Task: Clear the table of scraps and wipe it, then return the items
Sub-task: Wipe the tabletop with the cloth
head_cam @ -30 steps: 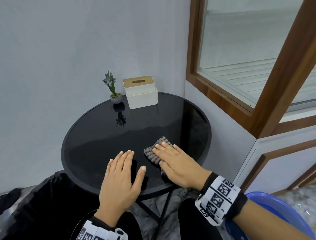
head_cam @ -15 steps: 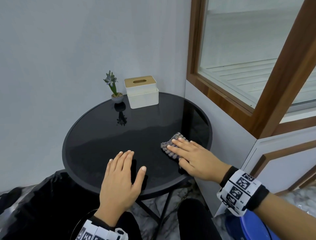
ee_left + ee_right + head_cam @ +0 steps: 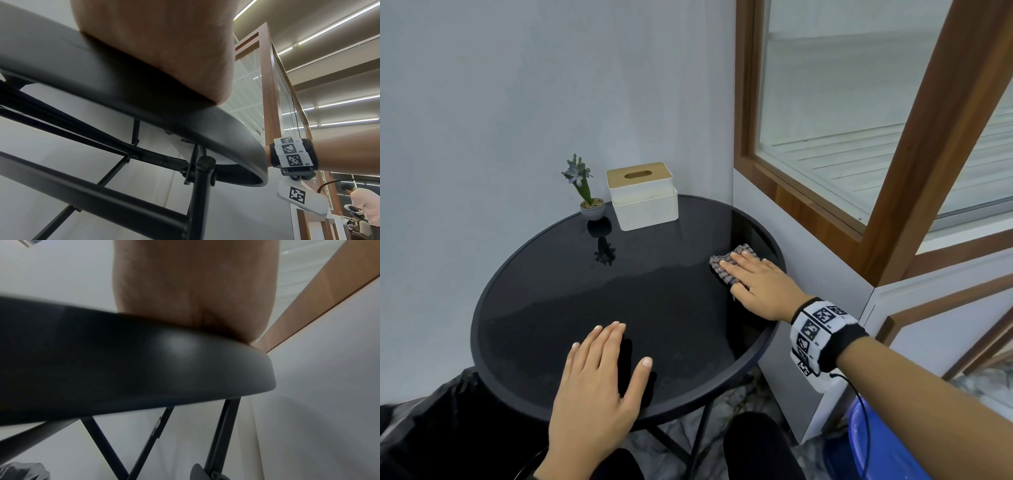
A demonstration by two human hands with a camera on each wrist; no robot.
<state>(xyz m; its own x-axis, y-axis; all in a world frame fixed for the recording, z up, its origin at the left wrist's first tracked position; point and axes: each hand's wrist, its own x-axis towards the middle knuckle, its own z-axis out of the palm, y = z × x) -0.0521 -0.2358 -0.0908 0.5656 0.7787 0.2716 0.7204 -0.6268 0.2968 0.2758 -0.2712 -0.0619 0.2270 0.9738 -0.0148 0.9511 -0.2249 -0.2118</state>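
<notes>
A round black glass table [image 3: 558,294] fills the head view. My right hand [image 3: 751,279] lies flat with straight fingers on a grey knobbly cloth [image 3: 720,265] near the table's right edge. My left hand [image 3: 599,380] rests flat, palm down, on the near part of the tabletop and holds nothing. A white tissue box [image 3: 643,200] with a wooden lid and a small potted plant [image 3: 585,192] stand at the far edge by the wall. Both wrist views show only the heel of a hand above the table's rim [image 3: 205,126] [image 3: 185,369].
A black bin bag [image 3: 431,425] sits low at the left beside the table. A blue plastic tub [image 3: 859,445] stands on the floor at the lower right. A wood-framed glass partition [image 3: 893,171] closes the right side. The table's black legs [image 3: 197,203] cross underneath.
My right hand has slid the cloth from the near middle of the table out to the right and farther back. The left hand has stayed put.
</notes>
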